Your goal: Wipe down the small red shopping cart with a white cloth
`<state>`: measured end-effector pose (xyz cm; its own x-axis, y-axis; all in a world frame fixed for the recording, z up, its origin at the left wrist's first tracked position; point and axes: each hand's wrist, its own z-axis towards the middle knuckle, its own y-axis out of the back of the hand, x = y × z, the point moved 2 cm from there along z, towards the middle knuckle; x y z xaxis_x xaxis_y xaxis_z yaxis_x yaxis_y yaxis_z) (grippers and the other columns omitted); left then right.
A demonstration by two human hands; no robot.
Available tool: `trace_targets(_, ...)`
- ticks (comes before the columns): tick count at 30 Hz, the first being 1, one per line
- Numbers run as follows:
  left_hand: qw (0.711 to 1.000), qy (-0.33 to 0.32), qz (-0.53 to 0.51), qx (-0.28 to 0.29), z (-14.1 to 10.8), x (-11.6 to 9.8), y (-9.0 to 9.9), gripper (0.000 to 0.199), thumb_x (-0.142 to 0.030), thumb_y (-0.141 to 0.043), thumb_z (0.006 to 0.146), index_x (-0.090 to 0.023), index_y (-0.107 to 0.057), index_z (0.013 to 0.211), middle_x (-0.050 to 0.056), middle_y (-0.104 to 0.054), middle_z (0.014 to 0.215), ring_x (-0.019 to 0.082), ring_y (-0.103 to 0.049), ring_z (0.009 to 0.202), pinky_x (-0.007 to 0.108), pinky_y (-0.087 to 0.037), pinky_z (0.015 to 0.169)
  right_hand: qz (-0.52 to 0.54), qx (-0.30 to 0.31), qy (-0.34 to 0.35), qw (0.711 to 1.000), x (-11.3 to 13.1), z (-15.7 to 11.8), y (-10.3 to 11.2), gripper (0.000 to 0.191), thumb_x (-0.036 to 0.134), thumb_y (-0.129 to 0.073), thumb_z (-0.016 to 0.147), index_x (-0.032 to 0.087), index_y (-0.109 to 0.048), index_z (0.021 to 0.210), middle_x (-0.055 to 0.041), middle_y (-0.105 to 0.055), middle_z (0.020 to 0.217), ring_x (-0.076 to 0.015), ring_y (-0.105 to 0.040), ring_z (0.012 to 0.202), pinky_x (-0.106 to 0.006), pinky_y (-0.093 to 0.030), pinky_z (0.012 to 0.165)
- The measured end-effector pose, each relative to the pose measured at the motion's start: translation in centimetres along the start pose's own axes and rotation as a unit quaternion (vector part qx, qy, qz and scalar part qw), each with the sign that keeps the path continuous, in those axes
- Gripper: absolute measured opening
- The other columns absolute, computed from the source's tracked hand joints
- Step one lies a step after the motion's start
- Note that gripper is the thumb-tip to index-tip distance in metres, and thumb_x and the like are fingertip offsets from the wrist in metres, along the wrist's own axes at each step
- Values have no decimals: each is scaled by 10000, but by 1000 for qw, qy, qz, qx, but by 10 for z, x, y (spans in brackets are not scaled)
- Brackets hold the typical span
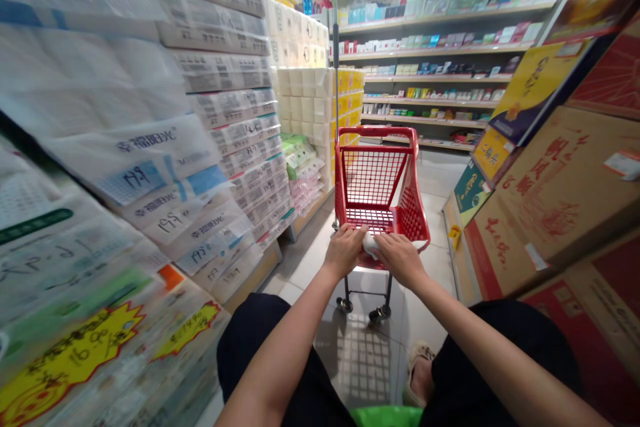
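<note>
A small red shopping cart (375,173) with a mesh basket stands in front of me on black wheels. My left hand (346,248) is wrapped over the left part of its near rim. Close beside it, my right hand (400,255) is closed on the same edge, towards the right. Between the two hands a white item (371,244) lies against the rim; what it is cannot be made out. Only the mesh floor and walls show inside the basket.
Stacked tissue packs (230,113) line the left side. Cardboard boxes (560,193) are piled on the right. Shelves of small goods (435,77) cross the back. A thin pole (336,80) rises at the cart's left. A green object (387,416) shows between my legs.
</note>
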<state>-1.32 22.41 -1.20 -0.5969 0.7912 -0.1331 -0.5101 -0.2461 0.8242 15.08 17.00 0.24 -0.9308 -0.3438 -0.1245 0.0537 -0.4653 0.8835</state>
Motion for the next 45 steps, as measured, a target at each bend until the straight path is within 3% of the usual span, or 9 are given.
trace_targets(6, 997, -68, -38, 3, 1, 12, 11, 738, -487, -743, 786, -231, -418, 1396, 114, -491, 1433, 270, -375, 1413, 487, -256, 1226, 31, 6, 31, 999, -24, -16, 10, 305, 402, -393, 1022, 196, -598, 929, -51, -679, 915, -185, -553, 859, -308, -332, 815)
trace_targets(13, 994, -101, -32, 20, 4, 9, 11, 724, -587, -746, 741, -217, -502, 1314, 110, -539, 1334, 300, -345, 1425, 507, -185, 1254, 39, 9, 39, 998, -44, -39, 17, 296, 401, -405, 1019, 196, -609, 953, -56, -675, 943, -183, -551, 849, -307, -332, 796)
trace_targets(19, 995, -95, -23, 12, 4, 0, 0, 672, -582, -694, 772, -166, -501, 1262, 121, -576, 1195, 304, -467, 1276, 494, -238, 1239, -12, 10, 39, 999, -4, -28, 13, 234, 343, -450, 1002, 178, -592, 917, -73, -661, 892, -205, -553, 833, -332, -323, 783)
trace_targets(22, 997, -76, -20, 7, 3, -5, -5, 667, -547, -691, 772, -155, -487, 1271, 123, -581, 1176, 306, -481, 1252, 494, -253, 1230, -27, 6, -1, 1000, 18, -20, 11, 258, 362, -450, 1000, 173, -577, 879, -79, -655, 842, -212, -555, 799, -342, -313, 758)
trace_targets(25, 997, -70, -28, 4, 1, -6, -5, 701, -584, -694, 762, -175, -487, 1293, 121, -584, 1209, 308, -488, 1250, 501, -255, 1223, -16, 1, -13, 1000, 21, -18, 12, 276, 387, -449, 1002, 178, -561, 862, -67, -655, 827, -206, -557, 786, -340, -305, 744)
trace_targets(31, 992, -119, -29, 20, 2, 6, 15, 623, -576, -676, 820, -243, -525, 1325, 87, -496, 1426, 273, -380, 1394, 466, -247, 1235, 52, 7, 29, 998, -2, -22, 14, 349, 493, -441, 991, 200, -530, 823, -33, -642, 799, -184, -553, 772, -318, -315, 745)
trace_targets(35, 997, -73, 15, 4, 6, 23, 26, 642, -577, -675, 829, -283, -519, 1378, 48, -471, 1470, 288, -266, 1471, 500, -187, 1250, 82, 16, 35, 996, -23, -30, 15, 375, 535, -448, 976, 210, -524, 803, -33, -631, 780, -185, -546, 771, -309, -333, 752)
trace_targets(39, 997, -35, 64, -2, 9, 29, 28, 623, -434, -638, 898, -366, -412, 1474, -12, -390, 1548, 291, -191, 1505, 522, -189, 1244, 95, 35, 35, 994, -53, -44, 13, 340, 502, -438, 985, 212, -543, 844, -44, -632, 819, -195, -539, 801, -322, -369, 780)
trace_targets(45, 995, 0, 95, -25, 14, 24, 25, 731, -308, -666, 873, -411, -326, 1512, -24, -252, 1615, 304, -133, 1520, 522, -199, 1240, 82, -3, -19, 996, -94, -67, 3, 304, 456, -406, 996, 231, -572, 1116, -89, -635, 1155, -248, -522, 1139, -423, -367, 1025)
